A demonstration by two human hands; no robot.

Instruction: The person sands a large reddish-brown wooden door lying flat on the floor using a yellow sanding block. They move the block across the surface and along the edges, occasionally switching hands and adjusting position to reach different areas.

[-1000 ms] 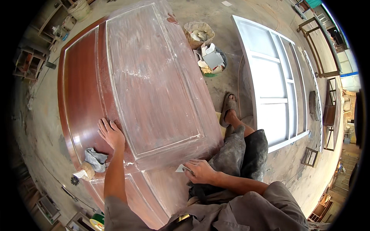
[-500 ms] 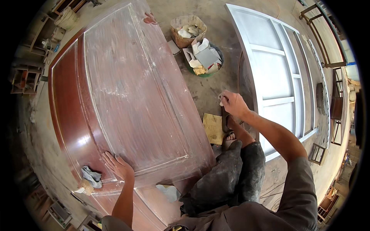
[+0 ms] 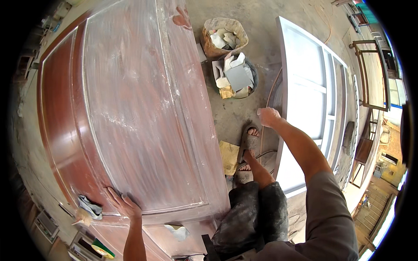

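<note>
A curled paper (image 3: 179, 232) lies nearest the legs; the left hand (image 3: 125, 205) rests on the panel (image 3: 135, 113), fingers straight, thumb apart. Bracing well, I judge, means a flat, light palm that leaves the dust unsmeared and stays clear of the cloth (image 3: 90, 207) beside it. Farther out, the right hand (image 3: 269, 117) hangs between panel and white frame (image 3: 305, 102), fingers curled together; whether they pinch anything I cannot tell. A loose wrist, kept off the frame's edge, seems wise. The panel stretches away ahead and to the left: reddish brown, its near corner lined with pale grooves, its middle hazed with whitish streaks, its left strip glossy, a darker red patch at the far end.
</note>
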